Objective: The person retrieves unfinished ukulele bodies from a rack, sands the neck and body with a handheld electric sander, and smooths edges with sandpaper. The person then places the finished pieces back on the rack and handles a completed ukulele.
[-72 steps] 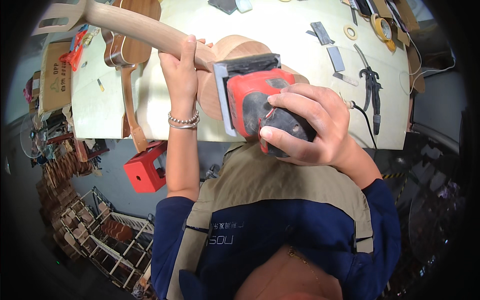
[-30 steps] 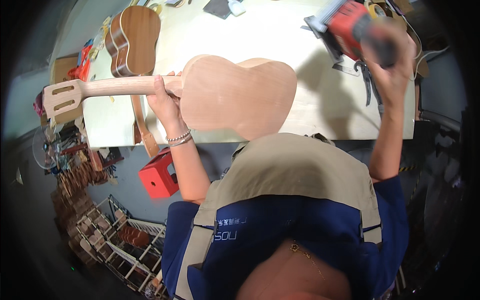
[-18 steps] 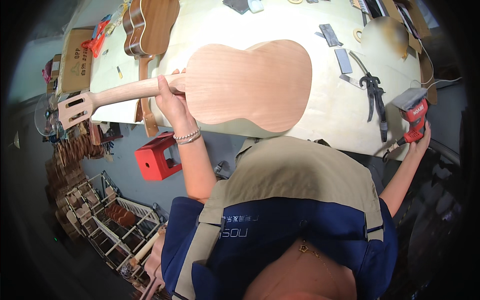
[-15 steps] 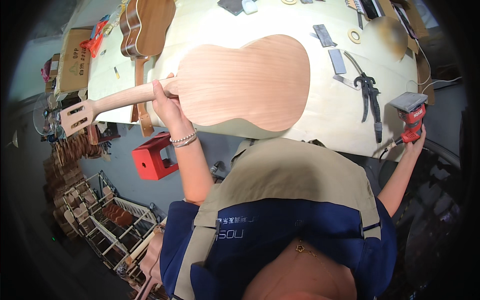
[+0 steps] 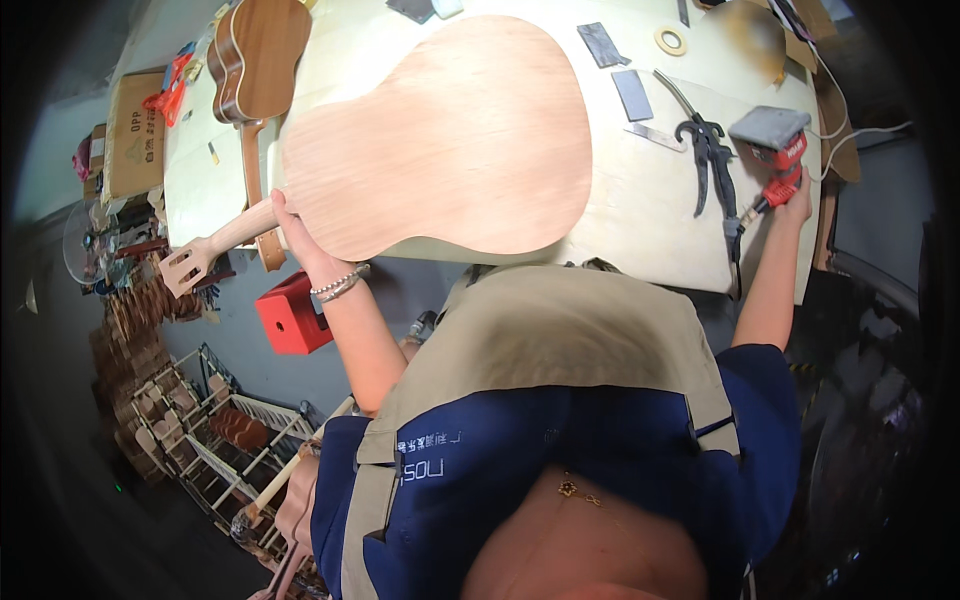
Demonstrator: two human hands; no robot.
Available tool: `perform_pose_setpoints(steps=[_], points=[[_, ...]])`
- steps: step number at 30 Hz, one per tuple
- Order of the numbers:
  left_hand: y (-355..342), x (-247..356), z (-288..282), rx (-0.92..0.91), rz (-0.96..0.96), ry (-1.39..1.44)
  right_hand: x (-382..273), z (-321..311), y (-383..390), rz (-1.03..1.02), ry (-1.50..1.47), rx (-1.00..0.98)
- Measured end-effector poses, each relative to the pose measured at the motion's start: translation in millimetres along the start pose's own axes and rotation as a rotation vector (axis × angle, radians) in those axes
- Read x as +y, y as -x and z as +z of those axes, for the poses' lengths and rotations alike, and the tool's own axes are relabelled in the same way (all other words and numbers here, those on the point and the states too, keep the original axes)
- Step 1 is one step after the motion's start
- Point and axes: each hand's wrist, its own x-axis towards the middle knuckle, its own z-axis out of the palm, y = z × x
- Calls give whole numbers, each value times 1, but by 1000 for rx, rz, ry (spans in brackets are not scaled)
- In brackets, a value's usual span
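An unfinished, pale wooden guitar (image 5: pixel 450 140) shows the flat face of its body, with its slotted headstock pointing lower left. My left hand (image 5: pixel 297 235) grips the neck where it meets the body; the thumb shows on the near side, and the other fingers are hidden behind the wood. Over the right end of the table, my right hand (image 5: pixel 797 203) is closed around a red electric sander (image 5: pixel 783 170), its grey pad turned upward. The sander is apart from the guitar.
A finished brown guitar (image 5: pixel 262 65) lies at the table's left. On the right are a black air blow gun (image 5: pixel 712 165), grey sanding blocks (image 5: pixel 631 96), a tape roll (image 5: pixel 671 41) and white cables (image 5: pixel 835 130). A red stool (image 5: pixel 290 318) stands below the table edge.
The guitar has tilted, its body looking larger and its neck shorter in view. My right hand has brought the sander up and slightly inward. The whole view has shifted a little.
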Motion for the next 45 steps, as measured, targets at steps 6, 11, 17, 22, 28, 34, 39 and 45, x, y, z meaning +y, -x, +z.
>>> perform_pose_setpoints(steps=[6,11,17,22,28,34,39,45], points=[[1,-1,12,-87,69,-18,-33,76,168,-983,570,-41],[-10,4,13,-145,144,44,13,130,327,-311,337,-1175],[-27,10,5,-257,136,246,20,149,372,-176,197,-1332],[-41,11,-1,-411,195,288,18,151,378,-241,199,-1351],[-40,12,1,-471,224,321,16,151,381,-274,184,-1370],[-50,12,-10,-1022,-190,971,11,156,380,-324,131,-1361],[-67,7,-23,-545,332,195,-21,205,392,-401,235,-1264],[-26,18,8,-363,340,316,-28,218,394,-412,336,-1199]])
